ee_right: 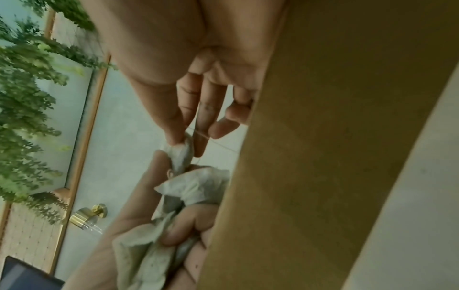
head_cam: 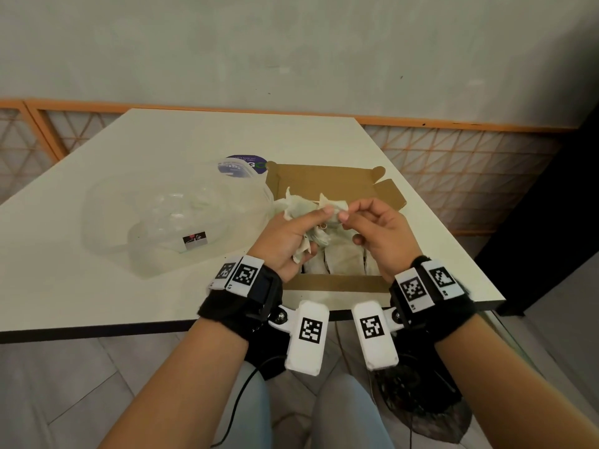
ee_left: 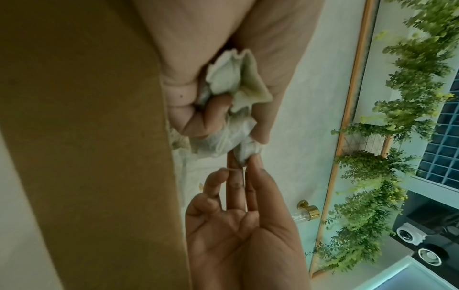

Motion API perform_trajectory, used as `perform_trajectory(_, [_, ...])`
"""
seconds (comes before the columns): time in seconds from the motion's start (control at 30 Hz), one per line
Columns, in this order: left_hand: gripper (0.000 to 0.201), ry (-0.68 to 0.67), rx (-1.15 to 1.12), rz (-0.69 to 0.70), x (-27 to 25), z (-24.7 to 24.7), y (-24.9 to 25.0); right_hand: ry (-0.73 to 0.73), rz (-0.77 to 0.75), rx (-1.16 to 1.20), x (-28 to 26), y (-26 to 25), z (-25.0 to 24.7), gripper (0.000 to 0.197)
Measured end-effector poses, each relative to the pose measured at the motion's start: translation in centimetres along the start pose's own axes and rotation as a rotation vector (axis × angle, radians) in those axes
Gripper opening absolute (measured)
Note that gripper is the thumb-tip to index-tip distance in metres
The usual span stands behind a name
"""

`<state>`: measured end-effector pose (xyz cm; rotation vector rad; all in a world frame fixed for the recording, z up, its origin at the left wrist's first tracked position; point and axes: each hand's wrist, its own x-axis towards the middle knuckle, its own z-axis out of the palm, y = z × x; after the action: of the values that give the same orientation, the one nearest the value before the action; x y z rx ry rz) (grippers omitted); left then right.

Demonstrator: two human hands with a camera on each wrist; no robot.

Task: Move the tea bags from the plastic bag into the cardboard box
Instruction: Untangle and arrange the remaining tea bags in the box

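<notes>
An open cardboard box [head_cam: 327,184] lies on the white table [head_cam: 162,140], with pale tea bags [head_cam: 340,254] lying inside. Over the box my left hand [head_cam: 291,234] grips a crumpled bunch of tea bags [head_cam: 299,207], which also shows as the bunch [ee_left: 236,82] in the left wrist view. My right hand [head_cam: 372,228] pinches one tea bag [head_cam: 338,207] at the top of that bunch between thumb and fingers [ee_right: 174,135]; a thin string runs across its fingers. The clear plastic bag [head_cam: 168,215] lies slack on the table to the left of the box.
A round dark-printed lid or label [head_cam: 243,165] sits behind the plastic bag. The table's near edge [head_cam: 129,332] runs just under my wrists. An orange lattice railing [head_cam: 453,163] stands behind the table. The box wall [ee_left: 87,137] fills the wrist views.
</notes>
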<state>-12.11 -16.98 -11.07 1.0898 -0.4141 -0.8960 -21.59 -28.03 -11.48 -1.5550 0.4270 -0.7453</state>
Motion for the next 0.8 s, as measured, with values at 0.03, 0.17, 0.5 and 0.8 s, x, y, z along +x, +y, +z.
perform_trajectory(0.03, [0.007, 0.001, -0.007, 0.006, 0.01, 0.02, 0.0, -0.001, 0.004, 0.008, 0.0, 0.04, -0.05, 0.017])
perform_trajectory(0.17, [0.004, -0.011, -0.032, 0.025, -0.16, 0.17, 0.04, -0.034, 0.102, 0.005, 0.03, 0.11, -0.06, 0.013])
perform_trajectory(0.5, [0.016, 0.037, 0.106, 0.04, -0.02, 0.39, -0.34, 0.023, 0.054, 0.171, 0.42, 0.38, -0.57, 0.015])
perform_trajectory(0.8, [0.006, -0.018, 0.106, 0.035, -0.4, 0.83, -0.11, 0.074, 0.042, 0.251, 0.56, 0.63, -0.68, 0.008])
